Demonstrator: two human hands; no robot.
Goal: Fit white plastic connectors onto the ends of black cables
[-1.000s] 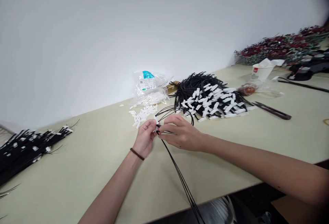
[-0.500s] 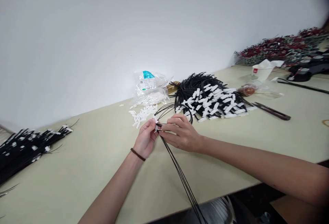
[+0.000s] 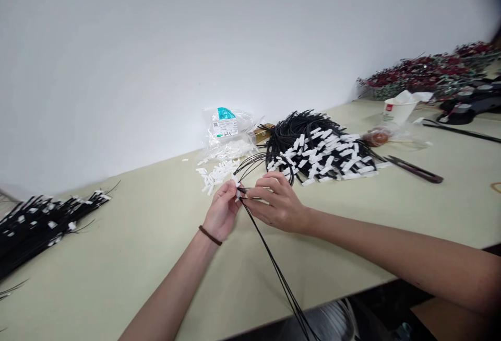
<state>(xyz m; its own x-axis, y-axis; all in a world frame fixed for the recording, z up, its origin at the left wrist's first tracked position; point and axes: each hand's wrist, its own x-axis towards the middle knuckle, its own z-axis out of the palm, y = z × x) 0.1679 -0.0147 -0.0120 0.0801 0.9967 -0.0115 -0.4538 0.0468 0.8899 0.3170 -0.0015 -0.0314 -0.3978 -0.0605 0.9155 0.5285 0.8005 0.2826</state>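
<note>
My left hand pinches a small white plastic clip between thumb and fingertips. My right hand is closed on a bundle of thin black cords, holding their ends against that clip. The cords run down from my hands over the table's near edge, and loop upward behind my right fingers. Both hands hover just above the pale table, fingertips touching each other.
Loose white clips lie beyond my hands, before a clear bag of them. A heap of black cords with white clips sits right of that, another pile at far left. Scissors, a paper cup and red-green garlands lie at right.
My hands have risen slightly and stayed together at the clip. The cord bundle's hanging part has shifted a little.
</note>
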